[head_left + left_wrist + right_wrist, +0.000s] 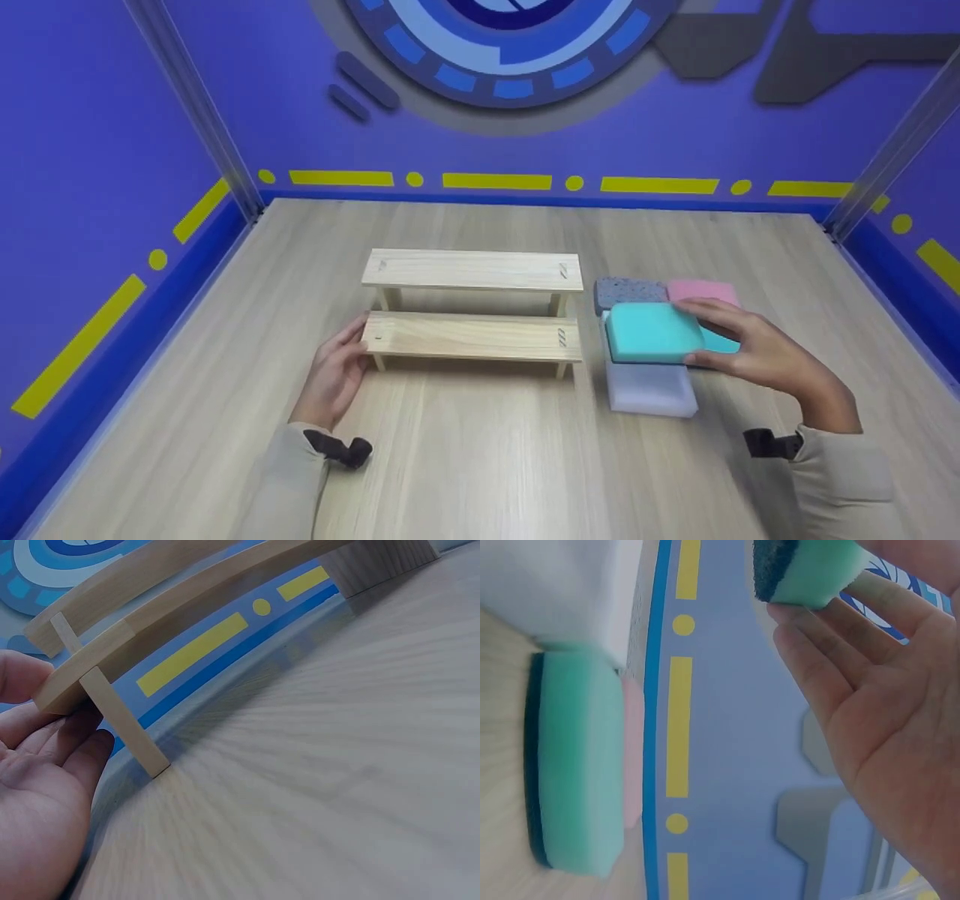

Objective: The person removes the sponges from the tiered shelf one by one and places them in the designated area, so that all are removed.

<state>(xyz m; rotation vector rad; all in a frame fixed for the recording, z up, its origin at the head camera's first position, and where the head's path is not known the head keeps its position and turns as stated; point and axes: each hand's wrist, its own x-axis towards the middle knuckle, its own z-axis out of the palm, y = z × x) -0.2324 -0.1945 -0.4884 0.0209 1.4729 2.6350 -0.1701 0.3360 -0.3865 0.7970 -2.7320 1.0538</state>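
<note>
A two-tier wooden stand [472, 335] is upright on the table, its back shelf higher than the front one. My left hand [335, 375] holds the left end of the front shelf, thumb above [22, 679] and fingers beneath. To the stand's right, my right hand [757, 349] pinches a teal sponge [652, 332] between thumb and fingers. In the right wrist view this sponge [817, 574] is raised off the table and shows a dark scouring layer. Below and around it are a white sponge [651, 394], a grey sponge [630, 291], a pink sponge [701, 291] and a second teal sponge [581, 765].
The light wood-grain table [480, 457] is bounded by blue walls with yellow dashes [496, 181] at the back and sides. A metal post [199, 112] stands at the back left corner, another [900, 150] at the back right.
</note>
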